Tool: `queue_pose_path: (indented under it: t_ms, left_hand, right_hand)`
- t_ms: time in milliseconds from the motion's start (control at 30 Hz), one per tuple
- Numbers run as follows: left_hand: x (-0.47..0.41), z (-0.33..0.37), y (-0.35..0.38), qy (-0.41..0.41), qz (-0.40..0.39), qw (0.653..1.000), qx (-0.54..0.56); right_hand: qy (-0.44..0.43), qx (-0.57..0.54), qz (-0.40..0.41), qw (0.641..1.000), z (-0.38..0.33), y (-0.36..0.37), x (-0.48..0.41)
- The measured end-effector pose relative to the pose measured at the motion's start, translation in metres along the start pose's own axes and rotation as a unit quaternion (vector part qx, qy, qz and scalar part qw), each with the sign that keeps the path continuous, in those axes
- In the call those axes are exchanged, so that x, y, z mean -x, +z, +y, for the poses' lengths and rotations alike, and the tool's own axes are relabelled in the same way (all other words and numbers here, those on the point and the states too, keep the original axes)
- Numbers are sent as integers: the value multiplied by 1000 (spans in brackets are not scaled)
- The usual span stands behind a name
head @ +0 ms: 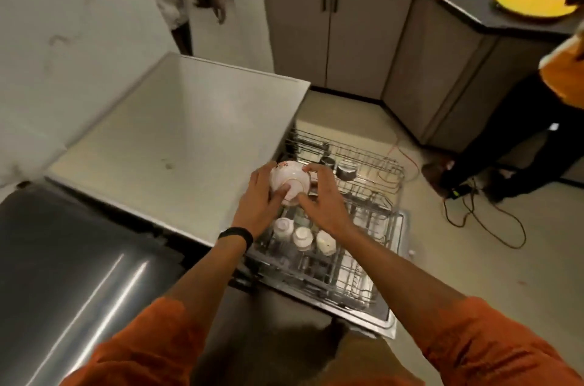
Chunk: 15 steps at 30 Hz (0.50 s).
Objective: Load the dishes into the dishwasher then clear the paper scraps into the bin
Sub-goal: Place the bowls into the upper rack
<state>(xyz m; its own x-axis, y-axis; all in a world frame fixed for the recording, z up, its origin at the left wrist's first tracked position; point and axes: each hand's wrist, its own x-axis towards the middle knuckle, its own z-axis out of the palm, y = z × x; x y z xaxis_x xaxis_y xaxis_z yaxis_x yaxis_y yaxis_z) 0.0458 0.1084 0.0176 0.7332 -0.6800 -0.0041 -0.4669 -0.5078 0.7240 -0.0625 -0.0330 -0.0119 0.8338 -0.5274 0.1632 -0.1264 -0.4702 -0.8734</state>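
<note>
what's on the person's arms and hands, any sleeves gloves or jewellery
Both arms wear rust-orange sleeves, left sleeve and right sleeve, ending near the elbows with forearms bare. A black band circles the left wrist. The left hand and right hand are bare: no gloves.

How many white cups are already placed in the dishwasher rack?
3, upside down in one row: left cup, middle cup, right cup. The left hand, right hand and bowl may hide more.
</note>
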Motion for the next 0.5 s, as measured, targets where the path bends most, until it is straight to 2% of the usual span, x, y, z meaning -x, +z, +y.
queue_pose_path:
  t_ms: [100, 267, 500]
  left_hand:
    - [-40, 19, 46, -7, -13, 1000, 16]
    - [-108, 29, 133, -40, -115, 992, 37]
    - [-168, 20, 261, -94, -214, 972, 37]
  right_hand:
    - [57, -16, 24, 998, 44, -32, -17]
    - [158, -36, 63, 985, 130, -71, -30]
    - [327, -41, 74, 941, 236, -87, -40]
